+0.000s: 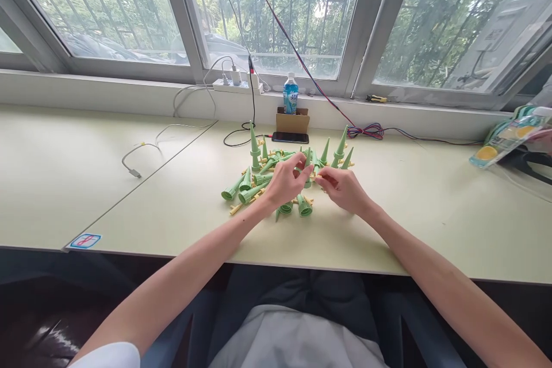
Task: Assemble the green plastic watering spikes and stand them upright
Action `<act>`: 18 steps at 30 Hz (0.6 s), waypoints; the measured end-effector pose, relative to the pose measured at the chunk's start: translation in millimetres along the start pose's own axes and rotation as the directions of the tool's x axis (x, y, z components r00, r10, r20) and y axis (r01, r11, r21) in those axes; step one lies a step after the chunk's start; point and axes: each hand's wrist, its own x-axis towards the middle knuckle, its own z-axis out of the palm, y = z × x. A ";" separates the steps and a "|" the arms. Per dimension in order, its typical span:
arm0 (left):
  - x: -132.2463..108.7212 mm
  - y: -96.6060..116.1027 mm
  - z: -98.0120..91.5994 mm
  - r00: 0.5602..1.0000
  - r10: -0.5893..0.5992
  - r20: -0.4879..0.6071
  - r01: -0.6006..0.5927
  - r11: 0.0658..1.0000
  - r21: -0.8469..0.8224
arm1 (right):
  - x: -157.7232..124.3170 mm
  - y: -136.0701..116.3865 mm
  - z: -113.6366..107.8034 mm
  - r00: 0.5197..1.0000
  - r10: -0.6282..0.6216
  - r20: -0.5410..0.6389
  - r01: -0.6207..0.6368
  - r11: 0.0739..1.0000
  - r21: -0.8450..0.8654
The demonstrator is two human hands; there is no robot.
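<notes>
My left hand [288, 179] grips a green plastic plant watering spike [307, 156], its pointed tip upward. Thumb and fingertips of my right hand [344, 188] are pinched on a small yellow valve piece [318, 176] at the side of that spike. Whether the piece sits inside the spike or only touches it, I cannot tell. Several more green spikes [251, 192] lie in a pile to the left and below my hands, yellow pieces [235, 209] among them. Beyond my right hand, several spikes [340, 148] stand upright with yellow pieces on them.
Behind the pile are a phone [290, 137], a small cardboard box [292, 122] and a blue-labelled bottle [290, 95]. A power strip [237, 87] stands by the window. Cables [366, 131] trail across the table. A plastic package [500, 146] lies at the right.
</notes>
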 end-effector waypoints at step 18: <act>0.4 -2.3 1.4 0.997 0.069 0.028 -0.070 0.997 0.030 | -0.8 2.7 2.2 0.999 0.020 0.027 -0.019 0.999 -0.034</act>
